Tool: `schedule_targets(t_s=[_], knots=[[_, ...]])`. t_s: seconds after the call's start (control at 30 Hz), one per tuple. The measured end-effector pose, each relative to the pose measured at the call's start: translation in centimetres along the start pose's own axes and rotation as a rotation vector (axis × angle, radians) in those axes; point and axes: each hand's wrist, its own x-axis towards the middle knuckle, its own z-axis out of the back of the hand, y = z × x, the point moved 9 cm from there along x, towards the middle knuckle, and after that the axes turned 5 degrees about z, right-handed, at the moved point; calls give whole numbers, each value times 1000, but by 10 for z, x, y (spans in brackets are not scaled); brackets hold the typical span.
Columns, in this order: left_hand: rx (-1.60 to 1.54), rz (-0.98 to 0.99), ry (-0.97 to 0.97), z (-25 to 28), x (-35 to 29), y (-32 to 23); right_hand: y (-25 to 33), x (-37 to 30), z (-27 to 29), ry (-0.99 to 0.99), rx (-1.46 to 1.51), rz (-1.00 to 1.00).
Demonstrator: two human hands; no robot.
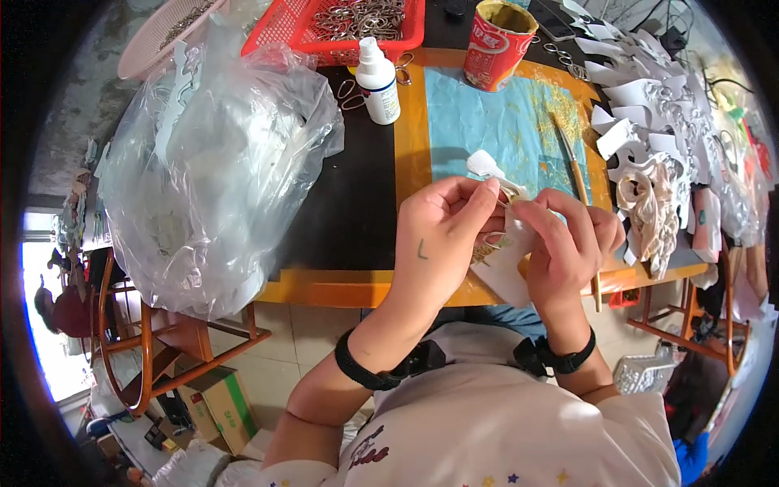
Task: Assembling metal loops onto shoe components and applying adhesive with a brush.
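Note:
My left hand (pixel 438 243) and my right hand (pixel 568 243) meet over the near edge of the table, both with fingers pinched. Between them is a thin white cut piece (pixel 484 164) with a rounded end that sticks out beyond my fingertips. Some metal seems to show at the pinch, but my fingers hide most of it. Below the fingers hangs a broader white flap (pixel 505 264), apparently part of the held work. A wooden-handled brush (pixel 578 174) lies just right of my right hand, on a blue sheet (pixel 462 114) smeared with yellowish glue.
A red can (pixel 499 49) with yellow residue stands at the back, left of several white cut pieces (pixel 637 89). Beige straps (pixel 649 203) lie at the right. A white bottle (pixel 378 85), a red basket (pixel 284 28) of metal rings and a large clear plastic bag (pixel 211 178) occupy the left.

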Motion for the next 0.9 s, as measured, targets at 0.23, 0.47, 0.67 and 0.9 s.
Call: schedule_targets(t_s=[0.23,0.47,0.67,0.9], knots=[[-209,164,37,-3,0,8,7,0,7,0,-1,6],[-224,198,112,-4,-3,7,6,2,10,31,-11,107],[-120,62,149,-4,-12,-15,5,6,13,94,101,143],[55,-44,67,-3,-13,-14,-13,13,9,86,367,-172]])
